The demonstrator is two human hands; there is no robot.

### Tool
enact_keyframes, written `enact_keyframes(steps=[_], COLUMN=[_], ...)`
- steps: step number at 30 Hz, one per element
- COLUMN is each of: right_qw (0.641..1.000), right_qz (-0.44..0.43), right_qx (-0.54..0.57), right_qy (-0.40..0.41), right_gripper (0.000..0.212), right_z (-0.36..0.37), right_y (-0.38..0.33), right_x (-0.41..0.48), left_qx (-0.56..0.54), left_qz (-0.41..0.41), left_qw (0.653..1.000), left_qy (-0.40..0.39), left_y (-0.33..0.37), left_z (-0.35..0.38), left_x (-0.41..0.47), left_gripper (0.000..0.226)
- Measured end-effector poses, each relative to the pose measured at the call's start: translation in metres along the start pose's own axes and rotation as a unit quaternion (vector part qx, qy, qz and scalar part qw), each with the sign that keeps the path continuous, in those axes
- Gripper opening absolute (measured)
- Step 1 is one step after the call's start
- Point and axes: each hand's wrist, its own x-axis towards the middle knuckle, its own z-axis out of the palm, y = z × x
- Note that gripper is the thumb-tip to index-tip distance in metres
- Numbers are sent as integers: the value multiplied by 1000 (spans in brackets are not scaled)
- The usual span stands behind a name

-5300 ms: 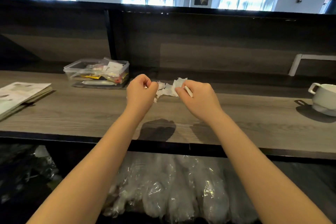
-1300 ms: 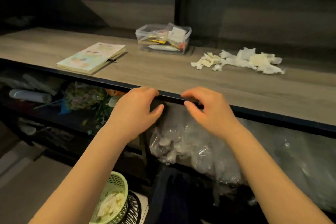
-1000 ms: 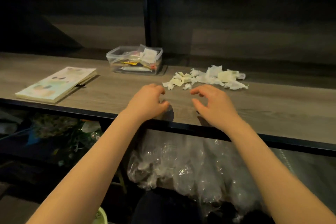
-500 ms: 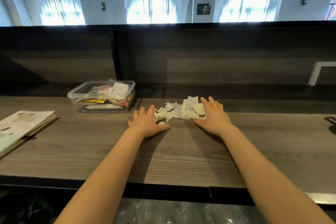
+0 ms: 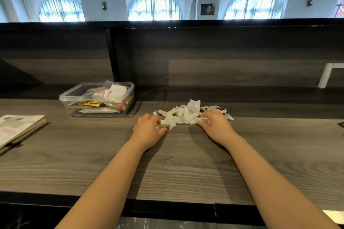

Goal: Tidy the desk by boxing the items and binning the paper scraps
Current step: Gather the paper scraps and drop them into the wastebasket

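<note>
A heap of white and pale yellow paper scraps (image 5: 186, 114) lies on the grey wooden desk (image 5: 176, 163), near its back. My left hand (image 5: 149, 129) curls around the heap's left end, fingers pinching scraps there. My right hand (image 5: 216, 126) presses on the right end with its fingers bent over the scraps. A few scraps lie loose beyond my right hand. To the left stands a clear plastic box (image 5: 98, 98), open, holding small packets and a white card.
An open booklet (image 5: 17, 128) lies at the desk's left edge. A dark wooden back panel (image 5: 223, 57) rises behind the desk. A crinkled clear plastic bag (image 5: 158, 224) shows below the front edge. A dark object's edge (image 5: 341, 124) peeks in at far right.
My hands rose from the desk's front edge, reached the scrap heap, lay flat at both its ends, and now curl inward, bunching the scraps together. The view tilted up from the floor.
</note>
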Motion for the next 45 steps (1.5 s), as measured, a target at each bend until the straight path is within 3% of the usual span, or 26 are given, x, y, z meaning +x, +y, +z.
enact_keyframes(steps=[5, 11, 18, 20, 22, 25, 26, 28, 30, 34, 40, 45], right_qw=[978, 937, 873, 884, 918, 988, 993, 990, 986, 989, 989, 997], right_qz=[57, 80, 120, 128, 123, 105, 104, 113, 121, 110, 80, 79], right_qx=[192, 337, 463, 438, 361, 80, -1, -82, -105, -99, -123, 23], right_qy=[56, 49, 90, 98, 111, 81, 52, -19, -50, -30, -29, -7], right_gripper=[12, 25, 19, 34, 43, 25, 21, 35, 38, 22, 20, 14], right_z=[-14, -16, -32, -30, -24, -18, -17, -14, -13, -8, -3, -8], right_y=[-18, -35, -36, -34, -30, -21, -18, -12, -11, -13, -12, -17], right_x=[-4, -6, -3, -3, -1, -1, -2, -4, -5, -5, -5, -1], left_qx=[1, 32, 6, 18, 23, 2, -7, -30, -61, -130, -245, -311], left_qz=[17, 29, 37, 32, 32, 39, 41, 37, 32, 19, -36, -69], left_qw=[1000, 999, 999, 999, 999, 999, 999, 999, 998, 989, 960, 939], left_qy=[-11, -21, 14, 12, 12, 10, 6, 1, 13, 72, 134, 130], left_y=[1, 1, 5, 7, 7, 5, 5, 6, 6, 5, 4, 3], left_z=[0, 3, 2, 2, 2, 1, 1, 0, -1, -4, -10, -13], left_x=[1, 5, 3, 3, 4, 5, 4, 2, 0, -3, -4, -2], left_gripper=[65, 43, 18, 15, 15, 12, 11, 7, 10, 30, 28, 23])
